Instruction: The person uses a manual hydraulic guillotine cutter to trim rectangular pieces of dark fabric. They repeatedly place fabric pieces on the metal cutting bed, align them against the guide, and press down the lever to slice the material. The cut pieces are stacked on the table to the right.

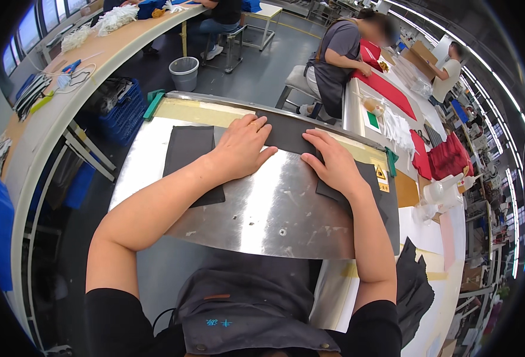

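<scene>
Both my palms lie flat, fingers spread, gripping nothing: my left hand (241,149) and right hand (332,162) press the dark grey fabric strip (286,132) near the far edge of the shiny steel plate (262,202). Uneven pressure could slide or crease it, I think. A 2nd dark rectangular fabric piece (190,156) lies toward the plate's left edge.

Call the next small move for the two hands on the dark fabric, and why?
Probably slide both palms outward to smooth the dark fabric. The left hand and right hand lie flat on it, over the steel plate, fingers toward the far edge, nothing gripped.
</scene>
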A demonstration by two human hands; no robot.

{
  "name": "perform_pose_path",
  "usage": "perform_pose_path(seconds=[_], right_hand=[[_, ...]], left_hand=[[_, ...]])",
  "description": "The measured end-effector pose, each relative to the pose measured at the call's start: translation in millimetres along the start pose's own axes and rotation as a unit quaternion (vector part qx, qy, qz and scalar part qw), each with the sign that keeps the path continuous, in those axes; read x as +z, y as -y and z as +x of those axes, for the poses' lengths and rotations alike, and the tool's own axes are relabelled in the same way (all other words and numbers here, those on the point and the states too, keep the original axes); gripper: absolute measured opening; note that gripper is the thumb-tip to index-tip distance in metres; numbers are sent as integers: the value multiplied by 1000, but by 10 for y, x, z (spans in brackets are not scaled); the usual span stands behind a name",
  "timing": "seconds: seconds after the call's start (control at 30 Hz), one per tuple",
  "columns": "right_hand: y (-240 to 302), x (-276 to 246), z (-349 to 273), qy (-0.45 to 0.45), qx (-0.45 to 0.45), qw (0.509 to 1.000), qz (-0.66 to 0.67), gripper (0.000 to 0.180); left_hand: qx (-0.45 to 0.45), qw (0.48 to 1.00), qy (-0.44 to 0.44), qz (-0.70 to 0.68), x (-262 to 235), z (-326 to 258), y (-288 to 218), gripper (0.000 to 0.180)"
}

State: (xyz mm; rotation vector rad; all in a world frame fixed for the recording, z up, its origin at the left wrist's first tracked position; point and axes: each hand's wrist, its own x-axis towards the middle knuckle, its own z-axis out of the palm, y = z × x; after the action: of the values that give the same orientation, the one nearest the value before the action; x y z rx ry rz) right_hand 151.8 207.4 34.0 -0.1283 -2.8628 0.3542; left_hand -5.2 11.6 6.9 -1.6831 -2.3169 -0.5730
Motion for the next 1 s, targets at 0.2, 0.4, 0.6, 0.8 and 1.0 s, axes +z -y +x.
perform_pose_path(seconds=[0.2, 0.4, 0.6, 0.8, 1.0], right_hand=[[-92, 140, 12, -22, -21, 999, -30, 48], [-119, 213, 59, -42, -27, 998, -43, 48], [2, 126, 69, -40, -6, 998, -45, 45], [-25, 140, 52, -76, -42, 993, -78, 42], [55, 124, 75, -83, -51, 993, -62, 24]], left_hand=[[3, 999, 28, 22, 22, -1, 41, 59], [-10, 998, 28, 48, 40, 2, 52, 62], [-12, 999, 26, 29, 40, 4, 73, 62], [-7, 1000, 22, 18, 51, -25, 88, 60], [6, 999, 25, -42, -114, 21, 138, 47]])
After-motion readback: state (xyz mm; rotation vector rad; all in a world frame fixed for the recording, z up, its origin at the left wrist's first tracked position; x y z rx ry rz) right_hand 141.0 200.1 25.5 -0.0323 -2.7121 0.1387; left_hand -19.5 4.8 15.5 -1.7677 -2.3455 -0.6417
